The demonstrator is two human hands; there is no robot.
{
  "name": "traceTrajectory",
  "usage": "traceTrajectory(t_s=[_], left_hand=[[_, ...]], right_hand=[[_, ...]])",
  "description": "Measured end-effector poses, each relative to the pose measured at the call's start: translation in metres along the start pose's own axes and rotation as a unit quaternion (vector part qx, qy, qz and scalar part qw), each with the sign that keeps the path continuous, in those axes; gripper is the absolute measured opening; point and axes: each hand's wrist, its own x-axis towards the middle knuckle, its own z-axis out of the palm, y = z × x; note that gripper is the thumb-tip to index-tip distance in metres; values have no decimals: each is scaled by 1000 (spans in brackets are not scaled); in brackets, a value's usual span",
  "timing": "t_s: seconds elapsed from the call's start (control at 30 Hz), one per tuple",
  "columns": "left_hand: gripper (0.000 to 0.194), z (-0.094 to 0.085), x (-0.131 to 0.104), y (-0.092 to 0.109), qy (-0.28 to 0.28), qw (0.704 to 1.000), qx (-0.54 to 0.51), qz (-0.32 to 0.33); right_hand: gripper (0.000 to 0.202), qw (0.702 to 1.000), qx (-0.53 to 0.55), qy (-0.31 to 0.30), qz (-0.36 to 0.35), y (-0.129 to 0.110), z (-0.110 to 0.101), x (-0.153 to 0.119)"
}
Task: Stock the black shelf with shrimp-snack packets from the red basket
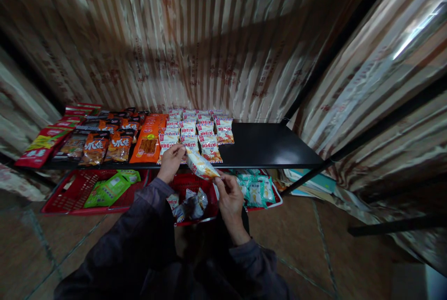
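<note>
Between my two hands is a small white and yellow snack packet (201, 165), tilted down to the right in front of the shelf edge. My left hand (171, 163) pinches its upper left end, and my right hand (230, 195) grips the lower right end between thumb and fingers. Just behind it, rows of similar white snack packets (209, 147) with red lettering stand on the black shelf (265, 144). Below my hands, a red basket (195, 180) holds several more wrapped packets (195, 203).
Orange bags (148, 139), dark snack packs (94, 149) and red bags (44, 146) line the shelf's left side. Underneath are a red basket (63, 202) with green bags (110, 190) and another with teal packets (258, 190). A black post (345, 149) slants at right.
</note>
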Motion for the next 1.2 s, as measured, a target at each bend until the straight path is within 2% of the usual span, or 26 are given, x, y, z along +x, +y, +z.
traceTrajectory(t_s=[0.13,0.33,0.43,0.6,0.73,0.93,1.1,1.2], left_hand=[[26,4,-8,4,-5,994,-105,-21],[10,9,-13,8,41,971,-220,-85],[3,8,-12,6,40,967,-222,-118],[8,6,-11,8,58,968,-191,-154],[9,6,-10,12,96,942,-240,-215],[11,8,-7,15,115,925,-278,-234],[11,9,-8,12,102,931,-272,-220],[9,10,-9,10,101,938,-263,-201]], right_hand=[[10,996,-60,-24,-67,-2,-2,-3],[7,972,-129,-35,-195,-3,-3,-7],[12,955,-145,-51,-252,0,-4,-8],[18,925,-197,-100,-308,10,-7,-12],[21,910,-232,-118,-322,15,-9,-15],[22,904,-270,-85,-320,8,-8,-16],[12,927,-257,-37,-271,3,-5,-16],[17,968,-184,4,-171,5,1,-14]])
